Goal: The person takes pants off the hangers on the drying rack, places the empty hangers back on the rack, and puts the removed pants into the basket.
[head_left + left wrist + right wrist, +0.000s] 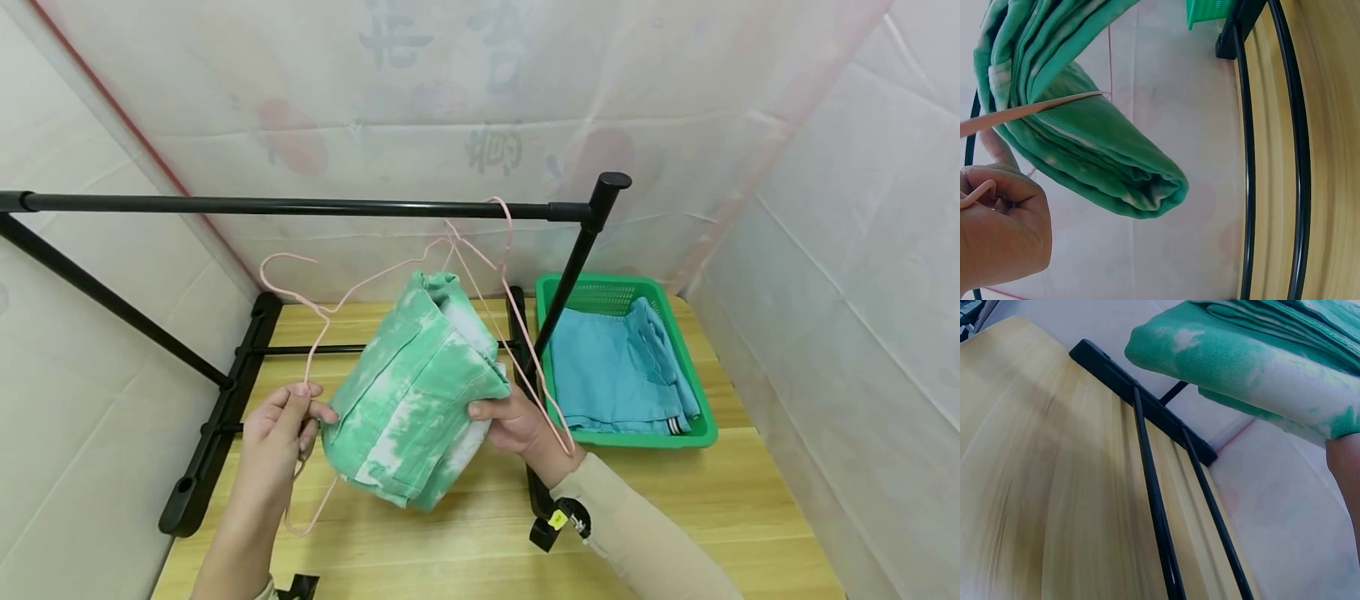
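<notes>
A folded green-and-white tie-dyed garment [416,400] is held up below the rack's top bar. My right hand [513,421] grips its right side, thumb in front; the other fingers are hidden behind the cloth. With thumb and fingers my left hand [283,421] pinches the wire of a pink hanger [311,354], its index finger reaching the garment's left edge. That hanger's hook points left, free of the bar. Another pink hanger [512,287] hooks over the bar near its right end, its lower corner at my right wrist. In the left wrist view, pink wire crosses the rolled garment [1141,175].
The black rack's top bar [337,206] spans the scene, with feet [217,417] on the wooden table [420,550]. A green basket [708,429] at the right holds folded blue clothing [622,362]. Pale sheeting [420,92] encloses the back and sides.
</notes>
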Demonstrator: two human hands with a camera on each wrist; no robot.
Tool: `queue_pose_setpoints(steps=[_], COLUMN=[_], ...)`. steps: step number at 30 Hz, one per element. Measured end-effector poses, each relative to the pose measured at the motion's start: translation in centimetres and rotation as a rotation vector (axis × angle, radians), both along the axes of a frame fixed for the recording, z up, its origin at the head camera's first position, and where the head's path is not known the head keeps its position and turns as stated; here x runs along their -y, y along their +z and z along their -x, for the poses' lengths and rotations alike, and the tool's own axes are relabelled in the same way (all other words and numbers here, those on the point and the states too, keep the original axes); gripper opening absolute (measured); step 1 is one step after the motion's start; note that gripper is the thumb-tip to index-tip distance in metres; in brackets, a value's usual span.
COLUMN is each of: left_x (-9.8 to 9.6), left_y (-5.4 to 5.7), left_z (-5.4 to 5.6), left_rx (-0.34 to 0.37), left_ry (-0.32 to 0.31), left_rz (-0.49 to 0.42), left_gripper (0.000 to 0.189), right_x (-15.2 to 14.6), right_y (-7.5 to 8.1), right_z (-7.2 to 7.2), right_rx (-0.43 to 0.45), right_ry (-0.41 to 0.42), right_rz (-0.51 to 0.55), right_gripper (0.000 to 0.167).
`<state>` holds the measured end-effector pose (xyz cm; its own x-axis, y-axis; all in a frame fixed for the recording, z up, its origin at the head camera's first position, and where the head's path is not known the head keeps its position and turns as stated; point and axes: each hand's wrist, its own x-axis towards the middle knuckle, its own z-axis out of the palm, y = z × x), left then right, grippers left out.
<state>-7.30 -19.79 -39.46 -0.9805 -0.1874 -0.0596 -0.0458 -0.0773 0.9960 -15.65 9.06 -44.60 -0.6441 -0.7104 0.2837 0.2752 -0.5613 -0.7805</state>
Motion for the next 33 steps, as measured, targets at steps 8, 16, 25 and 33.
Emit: queue_pose_setpoints(steps=[8,16,25,33], left_x=[0.11,0.13,0.21,0.37], left_y=[0.28,0.45,0.47,0.32], left_z=[0.21,0.32,0.36,0.32], left_rx=[-0.035,-0.026,-0.023,-0.006], left_ry=[0.012,0.038,0.057,0.075], left_rz=[-0.045,-0.055,-0.112,-0.138], left_gripper=[0.031,0.035,0.037,0.038], right_x=[-0.30,-0.64,-0.72,-0.78], right_y=[-0.12,-0.46,-0.28,-0.21], right_z=[-0.10,-0.09,-0.19,-0.24], right_rx=[0.014,-0.010,-0.016,-0.023], right_ry=[0.051,0.074,0.082,0.088], right_rz=[0.034,0.027,0.040,0.023], right_gripper=[0.032,0.029,0.032,0.031])
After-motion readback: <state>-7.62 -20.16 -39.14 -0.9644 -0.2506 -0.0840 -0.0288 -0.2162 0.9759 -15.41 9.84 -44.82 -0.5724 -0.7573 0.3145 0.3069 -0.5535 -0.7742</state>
